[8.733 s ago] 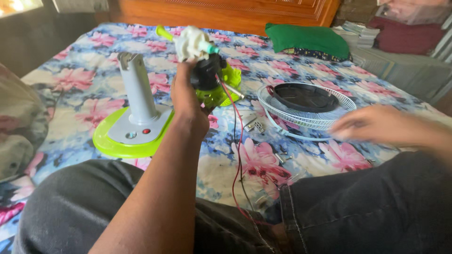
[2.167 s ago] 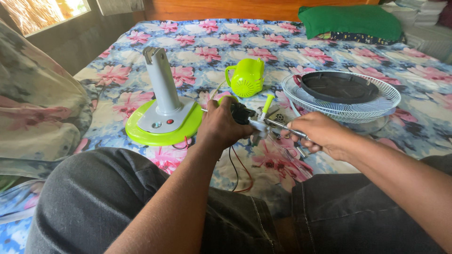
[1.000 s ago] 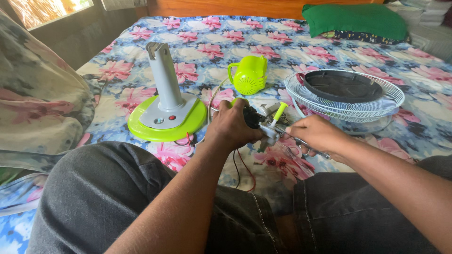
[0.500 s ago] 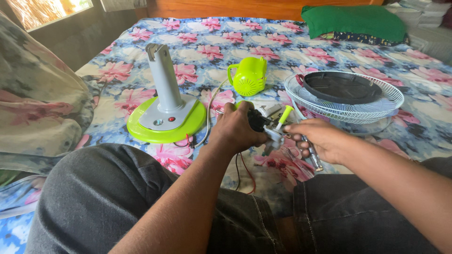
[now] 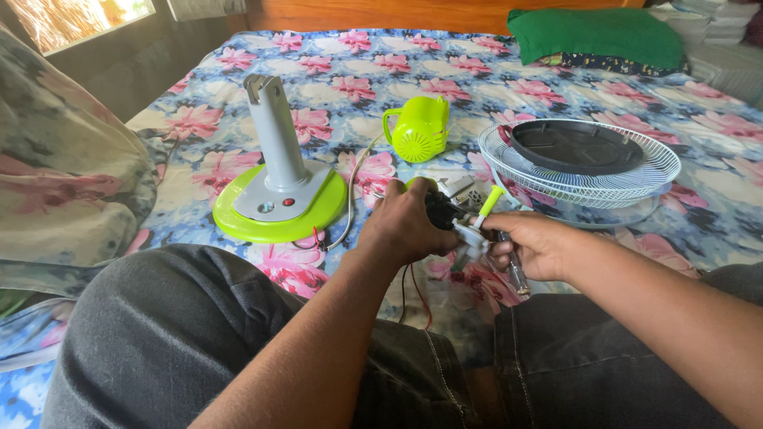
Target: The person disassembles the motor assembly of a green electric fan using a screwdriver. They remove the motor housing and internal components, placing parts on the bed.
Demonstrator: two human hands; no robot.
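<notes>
My left hand (image 5: pixel 404 225) grips a small black fan motor (image 5: pixel 442 212) with a white gear part and a lime green knob (image 5: pixel 489 199), held low over the bed. Red and black wires (image 5: pixel 413 287) hang from the motor toward my lap. My right hand (image 5: pixel 536 245) is closed around a screwdriver (image 5: pixel 517 274) whose metal shaft points down and toward me, right beside the motor's white part. A lime green motor cover (image 5: pixel 420 129) lies on the bedsheet beyond my hands.
A lime green fan base with a grey column (image 5: pixel 274 171) stands at the left. A white wire fan guard (image 5: pixel 579 176) holding a dark round part lies at the right. Small screws and metal bits (image 5: pixel 465 189) rest on the floral sheet. A green pillow (image 5: pixel 594 36) lies far back.
The motor came down from a raised position onto the lap area and the green cover now lies on the bed. My right hand took up the screwdriver and turned it downward beside the motor.
</notes>
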